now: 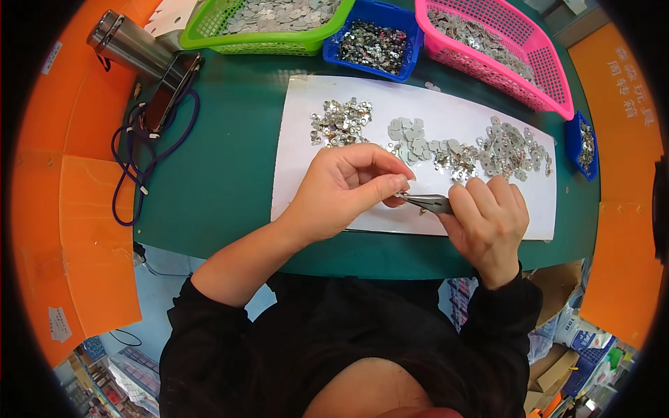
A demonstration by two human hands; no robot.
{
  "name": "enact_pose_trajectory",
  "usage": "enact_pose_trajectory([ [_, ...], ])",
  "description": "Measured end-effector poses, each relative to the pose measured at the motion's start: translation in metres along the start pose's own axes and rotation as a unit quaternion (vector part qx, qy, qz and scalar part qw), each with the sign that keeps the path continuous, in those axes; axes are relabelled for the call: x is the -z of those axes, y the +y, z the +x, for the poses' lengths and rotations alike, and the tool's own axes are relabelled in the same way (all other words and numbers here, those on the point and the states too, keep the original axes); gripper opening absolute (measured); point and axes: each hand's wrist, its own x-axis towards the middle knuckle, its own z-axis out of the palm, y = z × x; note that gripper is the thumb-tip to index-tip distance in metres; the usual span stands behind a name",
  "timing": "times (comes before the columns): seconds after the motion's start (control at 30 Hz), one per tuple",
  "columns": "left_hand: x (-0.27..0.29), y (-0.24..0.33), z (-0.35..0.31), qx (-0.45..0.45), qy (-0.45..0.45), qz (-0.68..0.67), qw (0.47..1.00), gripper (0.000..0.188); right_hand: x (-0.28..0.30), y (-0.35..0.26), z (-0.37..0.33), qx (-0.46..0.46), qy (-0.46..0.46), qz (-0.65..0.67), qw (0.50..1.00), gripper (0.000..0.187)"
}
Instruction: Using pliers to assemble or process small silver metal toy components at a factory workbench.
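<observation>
Above the white board (300,167), pinches a tiny metal part (400,195) between thumb and fingers of the left hand (343,182), grips needle-nose pliers (433,203) in the closed right hand (490,214), tips at the part, looks mid plier-work, likely needs steady pinch, careful alignment.

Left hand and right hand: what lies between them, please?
In the head view, pliers: the right hand grips them, their tip at a small metal piece the left hand pinches.
</observation>
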Motion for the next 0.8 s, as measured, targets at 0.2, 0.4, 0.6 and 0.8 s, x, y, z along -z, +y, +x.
enact_pose_trajectory([
  [0.2, -0.007, 0.0, 0.003, 0.021, 0.017, -0.072, 0.997, 0.016, -0.002, 0.005, -0.002, -0.021, -0.008, 0.017, 1.0, 0.03],
  [0.4, -0.004, 0.006, 0.0, 0.081, 0.008, -0.03, 0.996, 0.019, -0.006, 0.008, -0.006, -0.029, -0.025, 0.068, 0.997, 0.026],
  [0.6, -0.008, 0.0, 0.001, -0.06, 0.077, 0.104, 0.99, 0.026, 0.007, 0.069, -0.043, -0.264, -0.007, -0.077, 0.961, 0.02],
  [0.8, -0.009, -0.006, 0.0, -0.094, 0.062, 0.206, 0.972, 0.016, 0.001, 0.085, -0.059, -0.279, -0.031, -0.159, 0.946, 0.02],
])
